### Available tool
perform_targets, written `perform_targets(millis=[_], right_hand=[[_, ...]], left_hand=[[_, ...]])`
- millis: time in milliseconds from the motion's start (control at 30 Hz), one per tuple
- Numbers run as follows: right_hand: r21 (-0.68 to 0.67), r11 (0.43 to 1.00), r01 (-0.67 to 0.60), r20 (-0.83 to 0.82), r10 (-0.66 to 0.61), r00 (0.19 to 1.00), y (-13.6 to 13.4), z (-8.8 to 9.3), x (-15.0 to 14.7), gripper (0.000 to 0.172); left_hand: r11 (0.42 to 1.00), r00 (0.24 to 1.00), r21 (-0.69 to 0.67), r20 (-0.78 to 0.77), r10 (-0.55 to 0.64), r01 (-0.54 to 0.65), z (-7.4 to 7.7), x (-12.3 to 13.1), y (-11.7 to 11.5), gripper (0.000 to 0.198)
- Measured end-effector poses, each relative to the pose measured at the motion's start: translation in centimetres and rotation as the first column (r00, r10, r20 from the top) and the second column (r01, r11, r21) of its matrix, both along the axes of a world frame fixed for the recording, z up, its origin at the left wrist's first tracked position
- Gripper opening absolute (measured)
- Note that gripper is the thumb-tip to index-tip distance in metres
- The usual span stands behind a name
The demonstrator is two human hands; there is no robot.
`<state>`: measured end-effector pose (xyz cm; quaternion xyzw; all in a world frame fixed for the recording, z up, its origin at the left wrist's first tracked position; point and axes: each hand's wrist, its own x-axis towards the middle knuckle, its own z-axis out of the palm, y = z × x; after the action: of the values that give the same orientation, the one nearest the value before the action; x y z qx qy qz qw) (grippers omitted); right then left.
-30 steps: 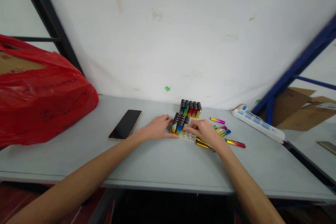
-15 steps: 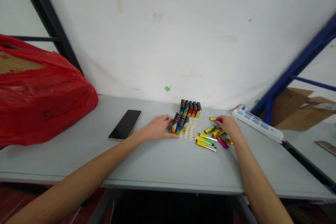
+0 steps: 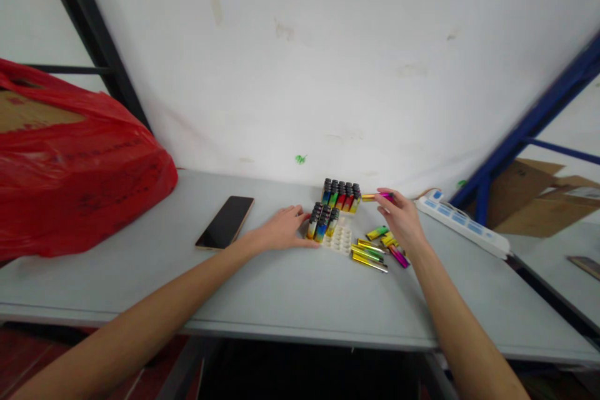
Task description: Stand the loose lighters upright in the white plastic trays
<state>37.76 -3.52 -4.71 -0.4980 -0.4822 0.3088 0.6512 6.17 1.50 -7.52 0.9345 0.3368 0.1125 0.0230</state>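
My left hand [image 3: 287, 228] grips the left side of a white lighter tray [image 3: 341, 240], thumb at its front corner and fingers behind. Several lighters [image 3: 322, 222] with black tops stand upright in the tray's left part; round holes show on its right. My right hand [image 3: 400, 215] is closed on a yellow and magenta lighter [image 3: 370, 197], held level above the table beside the rear block of lighters. That rear block [image 3: 341, 195] stands upright behind the tray. Loose lighters [image 3: 369, 257] in yellow, green and magenta lie to the right of the tray, below my right hand.
A black phone [image 3: 225, 222] lies left of my left hand. A red plastic bag [image 3: 84, 169] fills the table's left end. On the right are a white power strip [image 3: 464, 225] and a blue metal frame [image 3: 525, 131]. A white wall rises behind the table.
My right hand has lifted the yellow and magenta lighter from the pile and moved it up and left, near the rear block. My left hand stays on the tray.
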Motion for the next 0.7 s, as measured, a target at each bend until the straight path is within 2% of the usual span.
perform_targets(millis=[100,167,267,333,433,500,567,633,700], right_hand=[[-0.007,0.988,-0.153,-0.111,0.151,0.982,-0.5,0.3,-1.8,0.039],[-0.025,0.966,-0.258,-0.106,0.254,0.961,-0.8,0.4,-2.7,0.041],[-0.054,0.902,-0.429,-0.066,0.426,0.903,-1.1,0.2,-3.8,0.041],[-0.086,0.877,-0.472,-0.021,0.472,0.881,-1.3,-0.2,-4.6,0.041],[-0.152,0.911,-0.383,0.155,0.405,0.901,-1.4,-0.7,-5.4,0.044],[-0.121,0.962,-0.243,0.361,0.271,0.892,-1.5,-1.0,-5.8,0.048],[-0.053,0.993,-0.109,0.525,0.120,0.843,-1.6,-1.2,-6.3,0.053],[-0.021,1.000,-0.021,0.597,0.030,0.802,-1.8,-1.3,-6.7,0.054],[-0.018,1.000,0.017,0.618,-0.002,0.786,-1.9,-1.5,-7.0,0.051]], left_hand=[[1.000,1.000,0.003,0.000,-0.002,0.002,0.1,0.0,-0.1,0.084],[1.000,1.000,0.003,0.005,-0.003,0.003,0.1,0.0,-0.1,0.084],[1.000,1.000,0.000,0.014,-0.008,0.008,0.1,0.0,-0.1,0.083],[1.000,1.000,0.002,0.017,-0.009,0.009,0.0,0.0,-0.1,0.082],[1.000,1.000,0.007,0.022,-0.012,0.012,-0.1,-0.1,0.0,0.082],[1.000,1.000,0.009,0.027,-0.012,0.012,-0.1,-0.1,0.0,0.082],[1.000,1.000,0.007,0.027,-0.012,0.012,-0.2,-0.1,0.0,0.081],[1.000,1.000,0.000,0.026,-0.008,0.008,-0.2,-0.1,0.0,0.081],[1.000,1.000,-0.003,0.029,-0.004,0.004,-0.1,0.0,-0.1,0.080]])
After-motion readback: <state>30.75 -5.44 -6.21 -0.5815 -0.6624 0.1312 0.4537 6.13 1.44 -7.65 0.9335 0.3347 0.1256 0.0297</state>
